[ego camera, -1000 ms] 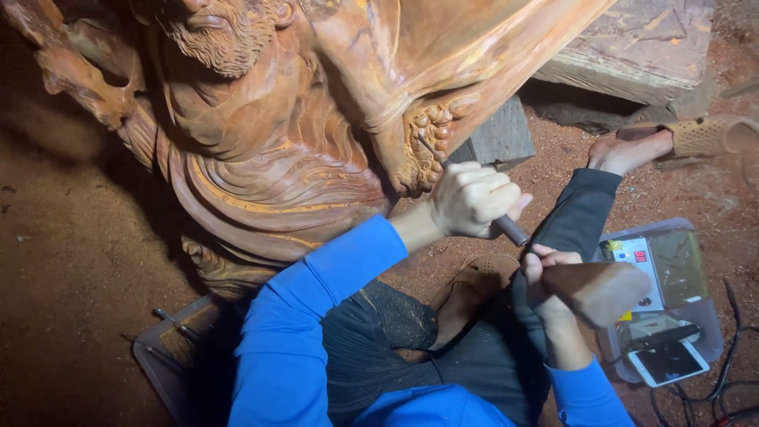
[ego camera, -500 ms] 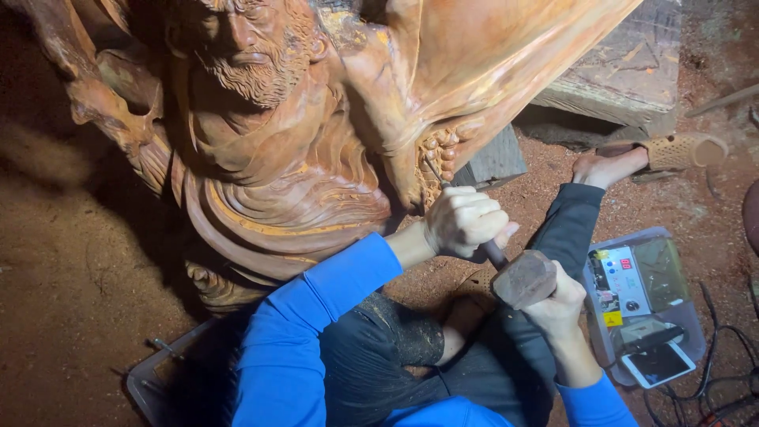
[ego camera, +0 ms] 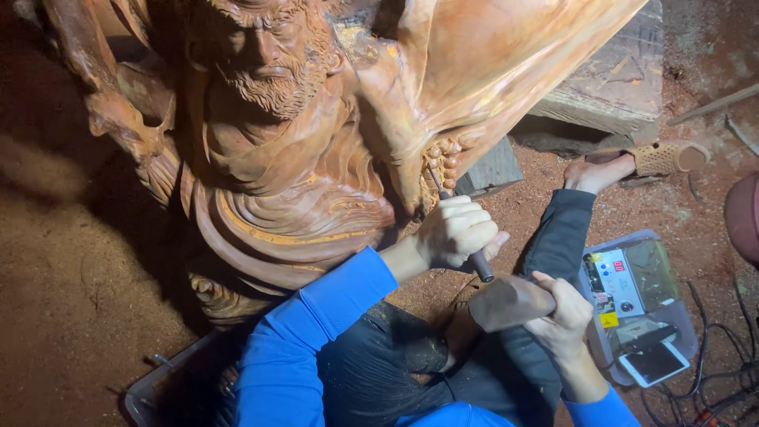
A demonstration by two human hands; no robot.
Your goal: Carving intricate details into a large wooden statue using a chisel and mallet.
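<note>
Compared with half a second ago, I see the mallet [ego camera: 510,302] sitting closer to the butt of the chisel [ego camera: 473,257], almost meeting it, and the view has tilted so more of the carved bearded figure [ego camera: 292,158] fills the top of the picture. My left hand [ego camera: 455,231] is wrapped tight around the chisel, fingers closed in a fist on its dark handle, with the handle's end poking out below the little finger and a short length of blade rising above the knuckles toward the beaded detail [ego camera: 443,162] under the statue's draped arm. I cannot tell whether the tip is actually touching the wood, since the blade is thin and in shadow there. My right hand [ego camera: 565,320] grips the mallet, fingers curled over its handle end, the rounded wooden head pointing left toward the chisel butt, just beside it. Both blue sleeves [ego camera: 316,332] come up from the bottom edge, over dark trousers. To the right on the reddish dirt floor [ego camera: 71,300] lies a clear plastic box [ego camera: 632,292] with a phone [ego camera: 655,362] leaning on its lower corner and cables [ego camera: 711,379] trailing past it. A sandalled foot [ego camera: 640,162] rests near a wooden block [ego camera: 609,87] behind the statue, well apart from my hands.
</note>
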